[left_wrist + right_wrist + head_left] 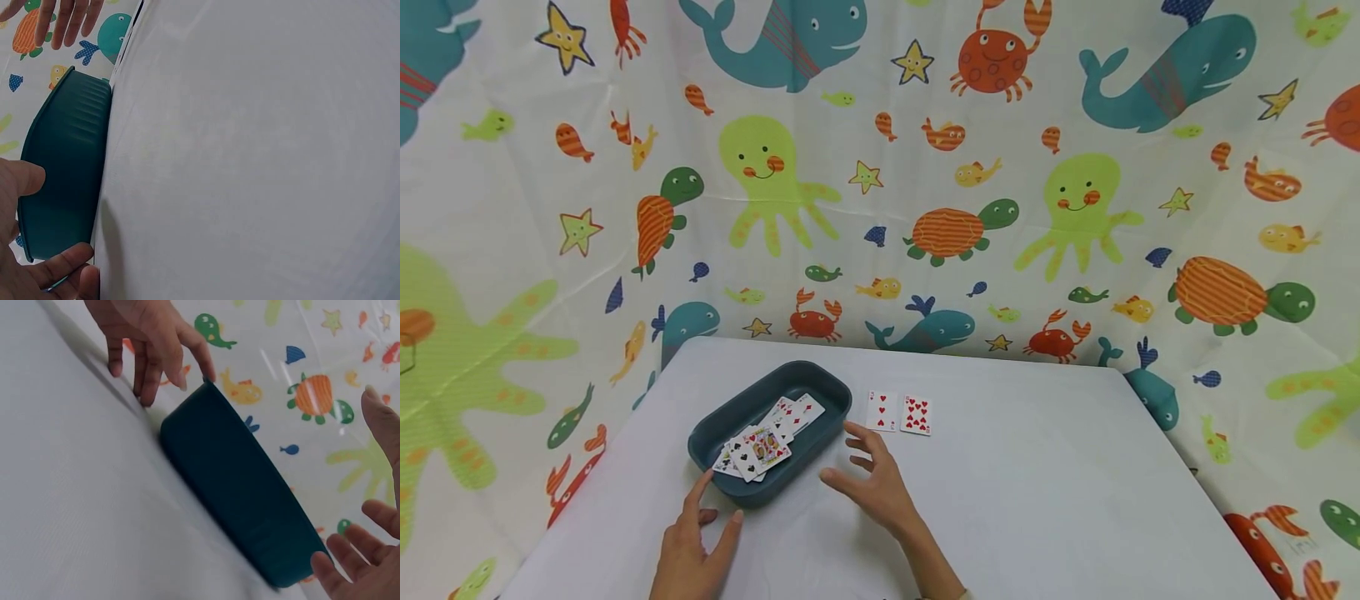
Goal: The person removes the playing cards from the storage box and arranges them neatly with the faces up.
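A dark teal oblong bin stands slantwise on the white table, with several face-up playing cards spread inside. My left hand is at its near left end, index fingertip touching the rim and thumb spread apart. Beside the bin's right side is my right hand, fingers loosely bent and holding nothing. Its fingertips are close to the bin's end in the right wrist view; whether they touch cannot be told. Two heart cards, one with few pips and one with several, lie side by side beyond it.
The white table extends to the right of the cards. Behind and beside it hangs a cloth printed with sea animals, meeting the table's far edge.
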The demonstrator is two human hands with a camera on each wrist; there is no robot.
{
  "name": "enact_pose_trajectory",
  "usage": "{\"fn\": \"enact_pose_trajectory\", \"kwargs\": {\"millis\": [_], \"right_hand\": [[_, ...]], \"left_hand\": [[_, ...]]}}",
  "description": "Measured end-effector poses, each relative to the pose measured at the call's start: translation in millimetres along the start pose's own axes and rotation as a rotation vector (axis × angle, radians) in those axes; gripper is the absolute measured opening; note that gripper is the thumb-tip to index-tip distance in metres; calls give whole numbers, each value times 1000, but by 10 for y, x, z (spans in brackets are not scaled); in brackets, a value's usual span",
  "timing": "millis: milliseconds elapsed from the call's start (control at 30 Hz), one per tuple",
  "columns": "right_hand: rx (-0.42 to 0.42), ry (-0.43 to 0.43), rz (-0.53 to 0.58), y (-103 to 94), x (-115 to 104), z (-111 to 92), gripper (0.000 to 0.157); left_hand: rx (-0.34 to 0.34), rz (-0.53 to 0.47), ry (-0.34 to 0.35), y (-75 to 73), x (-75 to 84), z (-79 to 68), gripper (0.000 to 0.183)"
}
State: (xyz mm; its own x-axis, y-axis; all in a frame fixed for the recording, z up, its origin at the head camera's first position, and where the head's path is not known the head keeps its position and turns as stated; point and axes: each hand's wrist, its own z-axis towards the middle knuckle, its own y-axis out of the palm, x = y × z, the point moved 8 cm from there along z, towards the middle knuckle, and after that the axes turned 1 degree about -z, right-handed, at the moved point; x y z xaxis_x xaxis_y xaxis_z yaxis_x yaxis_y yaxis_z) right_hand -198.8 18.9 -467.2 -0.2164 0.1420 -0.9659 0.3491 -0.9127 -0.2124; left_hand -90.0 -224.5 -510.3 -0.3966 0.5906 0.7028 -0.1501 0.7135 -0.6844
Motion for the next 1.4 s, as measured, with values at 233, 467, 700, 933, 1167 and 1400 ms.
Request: {"fn": "enact_pose_trajectory", "kwargs": {"millis": [233, 467, 700, 933, 1167, 1400], "right_hand": [[-60, -47, -22, 151, -120, 101, 72], [-129, -131, -124, 299, -300, 238, 77], [-185, -152, -218, 424, -342, 341, 79], [-221, -195, -278, 517, -411, 436, 81], [-289, -221, -367, 642, -453, 533, 82], [-321, -253, -464, 758, -425, 629, 82]], "left_hand": [[2, 4, 2, 6, -15, 9, 87], [23, 5, 21, -12, -1, 4, 84], [34, 1, 35, -27, 7, -11, 83], [31, 5, 23, -31, 13, -19, 84], [41, 8, 20, -32, 23, -24, 83], [59, 3, 41, -41, 21, -42, 81]]}}
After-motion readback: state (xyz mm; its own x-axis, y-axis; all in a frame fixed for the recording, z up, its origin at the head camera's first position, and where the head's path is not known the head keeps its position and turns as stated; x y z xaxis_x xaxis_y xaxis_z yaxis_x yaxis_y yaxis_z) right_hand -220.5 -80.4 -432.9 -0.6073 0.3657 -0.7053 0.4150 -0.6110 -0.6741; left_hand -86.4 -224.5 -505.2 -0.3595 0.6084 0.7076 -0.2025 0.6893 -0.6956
